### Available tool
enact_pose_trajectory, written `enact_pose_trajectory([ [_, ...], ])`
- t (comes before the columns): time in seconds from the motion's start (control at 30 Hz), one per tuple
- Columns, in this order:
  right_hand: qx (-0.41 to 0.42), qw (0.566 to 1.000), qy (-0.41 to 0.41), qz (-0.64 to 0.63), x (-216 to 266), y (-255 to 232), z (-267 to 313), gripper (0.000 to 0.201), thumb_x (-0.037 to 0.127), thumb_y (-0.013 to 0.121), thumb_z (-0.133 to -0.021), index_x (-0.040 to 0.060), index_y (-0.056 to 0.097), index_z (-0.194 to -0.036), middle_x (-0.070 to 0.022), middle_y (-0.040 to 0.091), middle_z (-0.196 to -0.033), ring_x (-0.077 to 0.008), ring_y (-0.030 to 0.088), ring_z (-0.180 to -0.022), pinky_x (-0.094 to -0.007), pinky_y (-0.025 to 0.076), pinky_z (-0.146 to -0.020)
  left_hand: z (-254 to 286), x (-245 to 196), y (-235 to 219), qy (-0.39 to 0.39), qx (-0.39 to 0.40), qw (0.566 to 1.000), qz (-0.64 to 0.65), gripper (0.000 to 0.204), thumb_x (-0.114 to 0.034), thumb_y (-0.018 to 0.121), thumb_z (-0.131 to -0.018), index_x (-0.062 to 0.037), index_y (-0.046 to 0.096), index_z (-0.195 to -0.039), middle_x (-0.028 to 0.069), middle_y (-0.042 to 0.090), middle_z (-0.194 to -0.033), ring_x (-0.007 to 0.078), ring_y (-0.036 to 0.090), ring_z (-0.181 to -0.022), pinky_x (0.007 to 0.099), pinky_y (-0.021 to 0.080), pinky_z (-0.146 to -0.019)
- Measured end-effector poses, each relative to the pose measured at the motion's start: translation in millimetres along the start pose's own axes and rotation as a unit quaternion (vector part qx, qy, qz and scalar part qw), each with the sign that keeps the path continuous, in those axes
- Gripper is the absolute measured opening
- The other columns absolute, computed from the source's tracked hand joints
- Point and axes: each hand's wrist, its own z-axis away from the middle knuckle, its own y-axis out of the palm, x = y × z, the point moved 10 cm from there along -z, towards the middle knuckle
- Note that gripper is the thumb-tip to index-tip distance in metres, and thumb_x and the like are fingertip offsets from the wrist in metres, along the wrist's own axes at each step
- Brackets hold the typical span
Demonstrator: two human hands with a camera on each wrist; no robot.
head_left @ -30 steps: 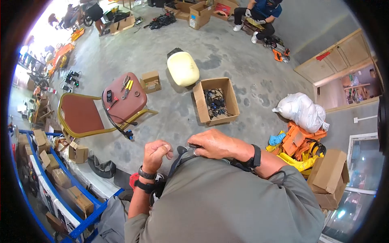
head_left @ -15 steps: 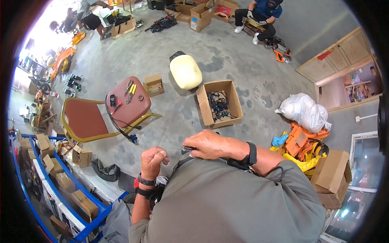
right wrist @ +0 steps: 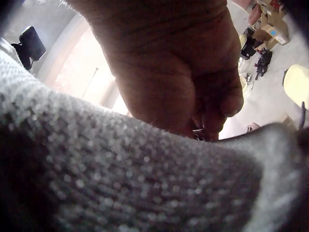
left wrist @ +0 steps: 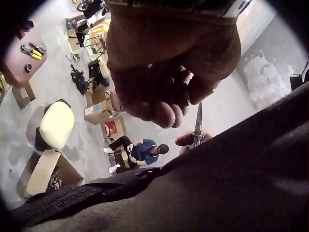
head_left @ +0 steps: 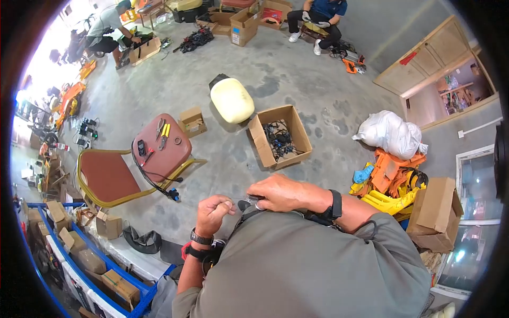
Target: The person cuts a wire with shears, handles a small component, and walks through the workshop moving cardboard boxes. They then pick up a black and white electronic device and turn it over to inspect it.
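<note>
My right hand point(head_left: 281, 193) is bent in front of the chest and grips a small metal tool point(left wrist: 198, 126) with a slim, pointed blade. In the left wrist view that blade points up toward the thumb of my left hand point(head_left: 212, 216). The left fingers are curled, thumb against forefinger; I cannot tell whether they pinch something thin. A narrow gap separates the two hands in the head view. Most of the tool is hidden by the right fingers, and the right wrist view shows mainly the back of that hand point(right wrist: 169, 72) over grey shirt cloth point(right wrist: 145, 179).
A maroon chair point(head_left: 172, 124) ahead on the left bears pliers and a black cable. Beyond my hands stand a carton of cables point(head_left: 299, 143) and a cream seat point(head_left: 233, 100). Orange and yellow parts point(head_left: 389, 183) lie right; blue shelving point(head_left: 101, 249) is left. Two people work farther off.
The left hand has come slightly closer to the right hand. My right hand keeps its grip on the metal tool. At the far left, a person has bent over a box.
</note>
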Motion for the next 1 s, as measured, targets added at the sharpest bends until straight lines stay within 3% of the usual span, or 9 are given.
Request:
enact_pose_trajectory([
  [0.1, -0.006, 1.000, 0.008, 0.000, -5, -1, 6, 0.021, 0.013, 0.064, -0.077, 0.0025, 0.056, -0.093, -0.0188, 0.064, -0.083, -0.0413, 0.061, -0.082, -0.0487, 0.049, -0.071, -4, 6, 5, -0.014, 0.001, 1.000, 0.021, 0.011, 0.000, 0.057, -0.087, 0.0060, 0.066, -0.084, 0.0115, 0.068, -0.082, 0.0154, 0.063, -0.070, 0.0281, 0.052, -0.067],
  [0.43, -0.005, 1.000, -0.003, -0.024, -26, -25, 24, 0.027, 0.010, 0.066, -0.078, 0.0039, 0.060, -0.104, -0.0174, 0.065, -0.091, -0.0383, 0.062, -0.087, -0.0448, 0.050, -0.074, -26, 4, 47, -0.007, 0.019, 0.988, -0.152, 0.016, -0.010, 0.065, -0.085, 0.0009, 0.070, -0.096, 0.0053, 0.068, -0.077, 0.0090, 0.060, -0.071, 0.0263, 0.049, -0.065],
  [0.47, -0.006, 1.000, 0.002, -0.030, -31, -27, 25, 0.029, 0.009, 0.067, -0.078, 0.0037, 0.061, -0.106, -0.0171, 0.065, -0.092, -0.0373, 0.063, -0.087, -0.0430, 0.050, -0.075, -27, 2, 53, -0.007, 0.014, 0.994, -0.110, 0.017, -0.011, 0.065, -0.085, 0.0007, 0.069, -0.097, 0.0050, 0.067, -0.078, 0.0092, 0.060, -0.071, 0.0269, 0.049, -0.065],
  [0.5, -0.007, 0.999, 0.008, -0.033, -35, -31, 25, 0.031, 0.009, 0.068, -0.077, 0.0035, 0.062, -0.107, -0.0168, 0.065, -0.092, -0.0362, 0.063, -0.086, -0.0411, 0.051, -0.075, -28, -2, 59, -0.003, 0.007, 0.998, -0.067, 0.018, -0.012, 0.064, -0.085, 0.0004, 0.069, -0.098, 0.0046, 0.067, -0.078, 0.0095, 0.060, -0.072, 0.0275, 0.049, -0.065],
  [0.6, 0.027, 0.996, 0.038, -0.073, -47, -45, 28, 0.033, 0.007, 0.070, -0.077, 0.0027, 0.063, -0.109, -0.0162, 0.066, -0.092, -0.0338, 0.064, -0.084, -0.0386, 0.051, -0.074, -34, -9, 70, -0.005, -0.036, 0.994, -0.107, 0.019, -0.013, 0.063, -0.086, -0.0001, 0.068, -0.099, 0.0048, 0.068, -0.080, 0.0110, 0.061, -0.073, 0.0289, 0.050, -0.067],
  [0.7, 0.040, 0.997, 0.010, -0.064, -64, -57, 31, 0.033, 0.007, 0.070, -0.077, 0.0028, 0.063, -0.110, -0.0161, 0.066, -0.090, -0.0322, 0.065, -0.081, -0.0374, 0.052, -0.072, -40, -17, 85, -0.023, -0.072, 0.984, -0.160, 0.019, -0.013, 0.065, -0.086, -0.0015, 0.069, -0.100, 0.0047, 0.068, -0.082, 0.0105, 0.061, -0.076, 0.0284, 0.049, -0.070],
  [0.9, 0.122, 0.988, -0.045, -0.085, -93, -58, 28, 0.034, 0.007, 0.072, -0.076, 0.0033, 0.063, -0.109, -0.0159, 0.065, -0.087, -0.0322, 0.065, -0.078, -0.0376, 0.052, -0.069, -42, 13, 108, -0.077, -0.156, 0.980, -0.096, 0.014, -0.011, 0.072, -0.083, -0.0029, 0.066, -0.093, -0.0009, 0.062, -0.074, 0.0063, 0.054, -0.069, 0.0250, 0.046, -0.065],
  [1.0, 0.158, 0.979, -0.096, -0.088, -86, -51, 26, 0.035, 0.007, 0.072, -0.075, 0.0036, 0.063, -0.109, -0.0153, 0.065, -0.086, -0.0322, 0.064, -0.077, -0.0382, 0.051, -0.068, -30, 4, 116, -0.075, -0.177, 0.974, -0.117, 0.012, -0.010, 0.072, -0.083, -0.0031, 0.064, -0.089, -0.0028, 0.059, -0.072, 0.0051, 0.051, -0.068, 0.0242, 0.044, -0.063],
])
